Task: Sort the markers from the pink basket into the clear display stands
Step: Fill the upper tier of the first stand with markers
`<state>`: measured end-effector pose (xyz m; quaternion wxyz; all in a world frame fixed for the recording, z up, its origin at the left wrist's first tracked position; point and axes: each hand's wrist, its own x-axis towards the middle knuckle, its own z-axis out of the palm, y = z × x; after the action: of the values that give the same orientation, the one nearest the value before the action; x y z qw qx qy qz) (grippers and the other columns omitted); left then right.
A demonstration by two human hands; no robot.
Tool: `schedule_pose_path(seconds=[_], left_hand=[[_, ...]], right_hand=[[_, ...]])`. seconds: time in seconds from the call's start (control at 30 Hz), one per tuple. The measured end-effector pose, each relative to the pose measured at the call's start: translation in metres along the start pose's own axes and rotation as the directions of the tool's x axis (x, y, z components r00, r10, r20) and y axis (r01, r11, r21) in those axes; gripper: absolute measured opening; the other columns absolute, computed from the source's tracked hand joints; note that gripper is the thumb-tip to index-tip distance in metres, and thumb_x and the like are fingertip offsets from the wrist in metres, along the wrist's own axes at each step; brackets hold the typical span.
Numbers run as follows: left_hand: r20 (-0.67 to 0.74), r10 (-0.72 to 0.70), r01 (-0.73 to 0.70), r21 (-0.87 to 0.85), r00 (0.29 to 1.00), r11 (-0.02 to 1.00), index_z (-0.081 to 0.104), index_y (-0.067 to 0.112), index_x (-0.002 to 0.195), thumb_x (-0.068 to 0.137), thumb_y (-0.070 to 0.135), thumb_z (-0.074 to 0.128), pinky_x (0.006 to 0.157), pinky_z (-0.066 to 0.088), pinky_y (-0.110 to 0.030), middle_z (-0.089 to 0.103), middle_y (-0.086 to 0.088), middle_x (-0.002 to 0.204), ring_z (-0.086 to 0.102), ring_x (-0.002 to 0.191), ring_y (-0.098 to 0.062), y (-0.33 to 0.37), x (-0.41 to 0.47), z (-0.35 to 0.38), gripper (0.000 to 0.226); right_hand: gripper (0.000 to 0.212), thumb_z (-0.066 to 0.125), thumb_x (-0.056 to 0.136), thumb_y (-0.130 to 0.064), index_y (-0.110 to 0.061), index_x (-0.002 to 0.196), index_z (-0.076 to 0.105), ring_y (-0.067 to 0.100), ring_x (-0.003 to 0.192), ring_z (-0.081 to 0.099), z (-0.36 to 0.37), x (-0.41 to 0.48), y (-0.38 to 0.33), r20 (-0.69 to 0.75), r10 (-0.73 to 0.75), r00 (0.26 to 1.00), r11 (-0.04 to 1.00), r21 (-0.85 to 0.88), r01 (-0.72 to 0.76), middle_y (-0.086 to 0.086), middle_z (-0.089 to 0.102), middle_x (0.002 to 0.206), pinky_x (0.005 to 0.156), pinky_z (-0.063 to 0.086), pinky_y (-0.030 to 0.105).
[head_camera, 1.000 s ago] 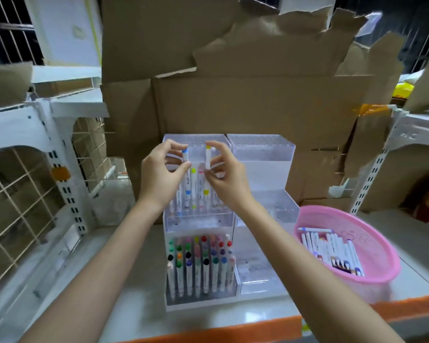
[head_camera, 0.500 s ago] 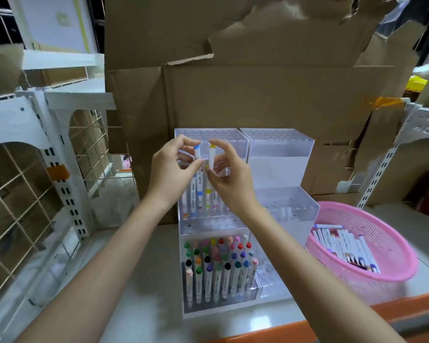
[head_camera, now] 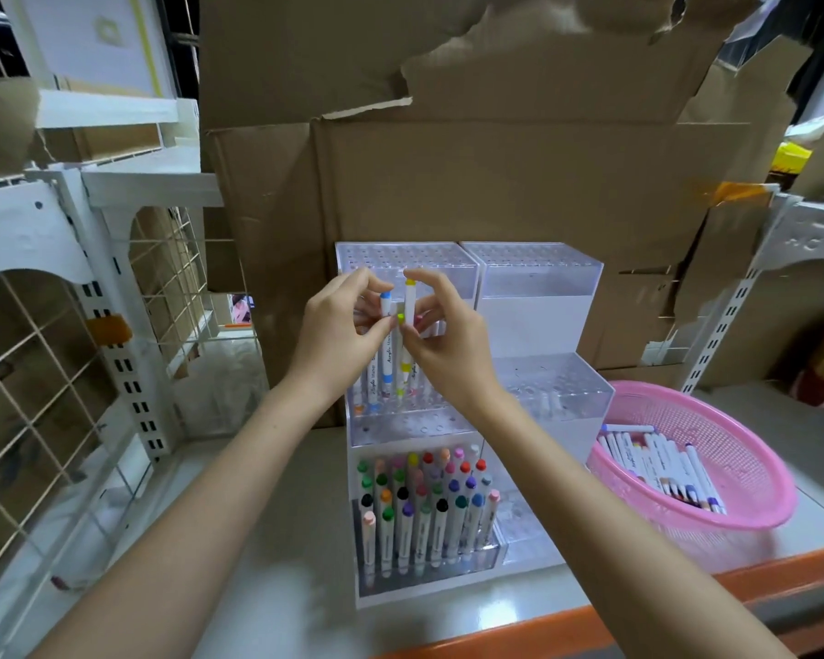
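— What are the grips doing?

— Both are closed, each on a pen. The left hand (head_camera: 338, 325) pinches a blue-capped marker (head_camera: 385, 298) between thumb and fingertips. The right hand (head_camera: 448, 342) pinches a yellow-capped marker (head_camera: 408, 297) the same way. The hands nearly meet, with a green-capped marker (head_camera: 400, 318) upright between them.

— Where are those pens?

— Upright over the middle tier of the left display stand (head_camera: 400, 259), lower ends down among the pens standing there. Whether they sit in holes I cannot tell. Its bottom tier holds rows of capped markers (head_camera: 424, 511).

— And around it?

— The right display stand (head_camera: 538, 278) sits flush against it. The pink basket (head_camera: 733, 444) is just beside that, with loose markers (head_camera: 662, 468) lying inside. All rest on a pale surface (head_camera: 267, 587) with an orange front edge. Torn cardboard (head_camera: 495, 183) stands behind, and a white wire rack (head_camera: 115, 335) is at the left.

— Any writing?

— One barrel between the hands reads "Acrylic Marker".
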<state>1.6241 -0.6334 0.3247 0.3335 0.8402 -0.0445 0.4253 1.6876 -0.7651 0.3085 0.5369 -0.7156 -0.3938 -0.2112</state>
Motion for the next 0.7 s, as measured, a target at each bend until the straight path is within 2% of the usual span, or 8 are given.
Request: schedule_pose_path(seconds=[0.23,0.37,0.53,0.7], left_hand=[[0.035,0.08,-0.083,0.086,0.996,0.993,0.061,0.01,0.097,0.077,0.005,0.074,0.068,0.049,-0.013,0.057,0.002,0.086,0.059,0.075,-0.01,0.0015,0.0009,-0.0011,0.024],[0.072,0.092,-0.102,0.147,0.993,0.984,0.057,0.009,0.099,0.079,0.007,0.072,0.068,0.051,-0.028,0.055,0.0,0.082,0.056,0.072,-0.014,0.0017,0.0005,-0.0013,0.025],[0.112,0.051,-0.067,0.151,0.992,0.986,0.055,0.011,0.098,0.081,0.01,0.071,0.065,0.049,-0.023,0.054,0.003,0.081,0.054,0.07,-0.009,0.0035,0.0048,-0.0027,0.023],[0.197,0.108,-0.15,0.209,0.974,0.966,0.055,0.01,0.092,0.083,0.012,0.069,0.07,0.052,-0.037,0.057,-0.001,0.083,0.055,0.078,-0.016,-0.0017,0.0003,0.0005,0.017]], right_hand=[[0.051,0.068,0.082,0.001,-0.019,0.127,0.052,0.014,0.068,0.057,-0.0018,-0.0016,-0.0007,-0.003,0.013,1.0,1.0,0.002,-0.013,-0.005,0.054,0.074,0.065,0.054,0.029],[0.051,0.068,0.082,0.002,-0.017,0.126,0.052,0.015,0.068,0.059,-0.0021,-0.004,-0.0018,-0.001,0.014,1.0,1.0,0.001,-0.014,-0.005,0.055,0.074,0.065,0.054,0.029],[0.052,0.068,0.081,0.002,-0.019,0.126,0.052,0.015,0.07,0.059,-0.0016,-0.0051,-0.0027,0.002,0.036,0.999,0.999,0.006,-0.036,-0.001,0.058,0.077,0.066,0.055,0.031],[0.053,0.069,0.081,0.002,-0.019,0.126,0.052,0.016,0.071,0.061,-0.0024,-0.0048,-0.0009,0.002,0.04,0.999,0.999,0.012,-0.04,0.002,0.062,0.079,0.067,0.055,0.032]])
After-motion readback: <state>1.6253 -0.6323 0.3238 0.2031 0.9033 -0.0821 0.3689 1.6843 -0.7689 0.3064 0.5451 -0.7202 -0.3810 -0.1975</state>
